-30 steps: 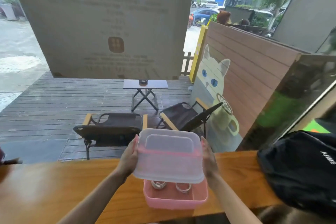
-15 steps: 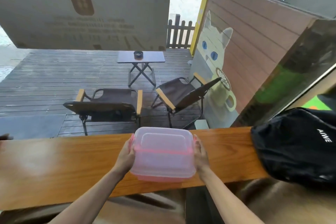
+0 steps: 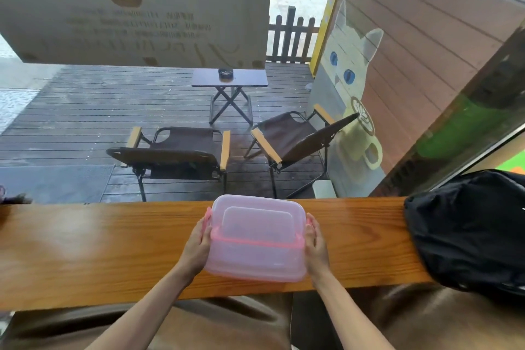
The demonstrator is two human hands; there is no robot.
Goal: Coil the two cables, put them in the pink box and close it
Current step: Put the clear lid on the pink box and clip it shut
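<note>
On counter [image 3: 85, 250], lid [image 3: 257, 224] now down on box [image 3: 255, 261], raised a second ago; left hand [image 3: 196, 247], right hand [image 3: 315, 247] flat-fingered against sides. Latching likely remains.

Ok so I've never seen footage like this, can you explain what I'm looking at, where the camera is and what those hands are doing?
There is no machine here: a camera on a person's head looks forward and down at their own bare hands. On the wooden counter sits a pink box with its translucent lid on top. The left hand and right hand press against its two sides. A black bag lies to the right. Beyond the glass are chairs on a deck.
</note>
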